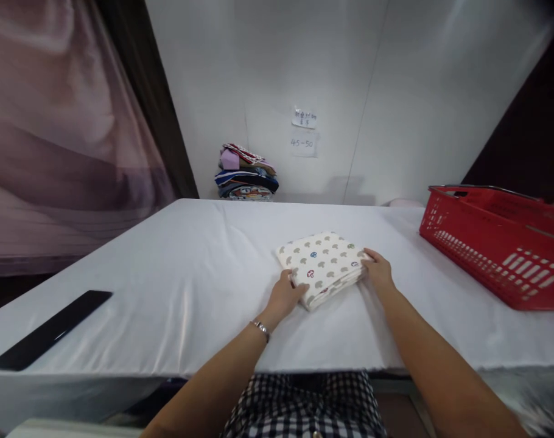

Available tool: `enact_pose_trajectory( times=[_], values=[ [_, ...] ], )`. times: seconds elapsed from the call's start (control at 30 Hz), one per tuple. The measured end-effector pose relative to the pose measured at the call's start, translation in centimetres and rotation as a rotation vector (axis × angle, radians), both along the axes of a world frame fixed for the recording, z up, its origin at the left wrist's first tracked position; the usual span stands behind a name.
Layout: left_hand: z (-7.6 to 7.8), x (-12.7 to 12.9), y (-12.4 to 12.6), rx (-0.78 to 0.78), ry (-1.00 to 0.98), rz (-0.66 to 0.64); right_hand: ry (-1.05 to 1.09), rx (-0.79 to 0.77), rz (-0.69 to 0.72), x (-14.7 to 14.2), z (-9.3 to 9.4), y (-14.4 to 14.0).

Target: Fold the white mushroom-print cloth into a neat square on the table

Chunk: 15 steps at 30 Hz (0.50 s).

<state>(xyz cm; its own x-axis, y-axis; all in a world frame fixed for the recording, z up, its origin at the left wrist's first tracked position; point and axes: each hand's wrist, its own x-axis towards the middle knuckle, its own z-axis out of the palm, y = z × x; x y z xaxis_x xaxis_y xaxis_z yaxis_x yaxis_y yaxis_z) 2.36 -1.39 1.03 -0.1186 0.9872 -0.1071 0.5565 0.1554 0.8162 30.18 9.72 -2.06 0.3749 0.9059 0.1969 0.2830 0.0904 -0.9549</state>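
Observation:
A folded white cloth (pixel 325 261) with a small print in grey, red and blue lies on the white-covered table, turned at an angle. My left hand (pixel 284 296) grips its near left edge, thumb on top and the other fingers partly hidden at the side. At the right corner, my right hand (pixel 376 267) pinches the folded layers, with some fingertips out of sight behind the cloth. Several layers show along the near edge of the fold.
A red plastic basket (pixel 491 243) stands on the right of the table (pixel 167 255). A flat black object (pixel 53 328) lies at the left front. Behind the table's far edge is a stack of folded fabrics (pixel 246 176). Paper notes (pixel 304 145) hang on the wall.

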Motion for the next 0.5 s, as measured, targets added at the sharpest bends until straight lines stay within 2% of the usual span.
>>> enact_pose_trajectory(
  times=[0.07,0.13,0.2,0.27,0.4,0.5],
  values=[
    [-0.3,0.0,-0.6,0.030,0.005,-0.058,-0.020,0.002,-0.027,0.7,-0.3,0.7],
    [-0.3,-0.4,-0.9,0.083,0.039,-0.051,-0.033,-0.008,-0.048,1.0,-0.7,0.6],
    [0.1,-0.6,-1.0,0.176,0.098,-0.006,-0.035,-0.008,-0.075,0.9,-1.1,-0.1],
    [0.9,-0.1,-0.9,0.294,0.165,-0.037,0.041,-0.006,-0.130,0.8,-1.1,-0.8],
    [2.7,3.0,0.5,0.472,0.320,-0.315,0.248,-0.010,-0.265,0.7,-0.4,-2.0],
    [3.3,5.7,2.3,0.473,0.439,-0.438,0.350,-0.024,-0.246,0.4,0.2,-3.1]
  ],
)
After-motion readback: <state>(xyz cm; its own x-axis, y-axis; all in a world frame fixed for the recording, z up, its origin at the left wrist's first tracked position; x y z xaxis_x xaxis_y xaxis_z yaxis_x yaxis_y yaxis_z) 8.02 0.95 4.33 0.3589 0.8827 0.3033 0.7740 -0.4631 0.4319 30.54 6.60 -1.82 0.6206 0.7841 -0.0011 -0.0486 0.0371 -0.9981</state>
